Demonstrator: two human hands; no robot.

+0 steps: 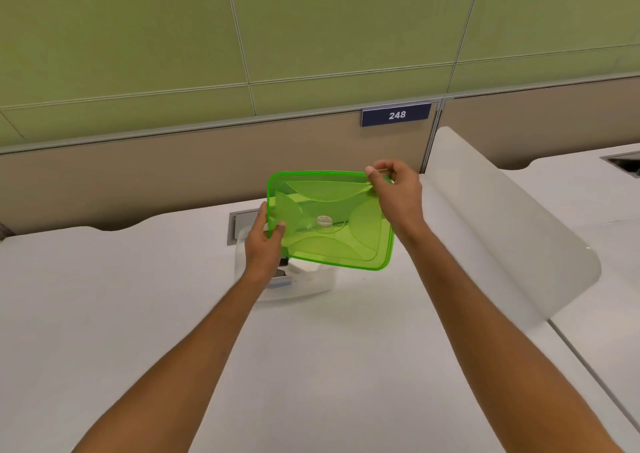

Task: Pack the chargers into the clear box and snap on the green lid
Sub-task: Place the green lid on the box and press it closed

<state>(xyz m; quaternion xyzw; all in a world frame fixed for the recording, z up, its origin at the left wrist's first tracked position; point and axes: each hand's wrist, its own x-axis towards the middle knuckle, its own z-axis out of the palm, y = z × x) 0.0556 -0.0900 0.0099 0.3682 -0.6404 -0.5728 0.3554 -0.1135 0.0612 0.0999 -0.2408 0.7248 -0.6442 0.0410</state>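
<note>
I hold the translucent green lid [329, 220] in the air, tilted toward me, above the clear box [311, 284]. My left hand [264, 244] grips the lid's left edge, thumb on top. My right hand [398, 192] pinches its far right corner. The clear box stands on the white desk under the lid and is mostly hidden by it; only its near wall shows. Inside it, by my left wrist, I make out a dark and light charger [282, 274]; the rest of the contents is hidden.
A grey cable hatch [242, 224] is set into the white desk [311, 366] behind the box. A frosted curved divider [502, 237] rises on the right. A partition wall with a sign reading 248 [396, 114] runs along the back.
</note>
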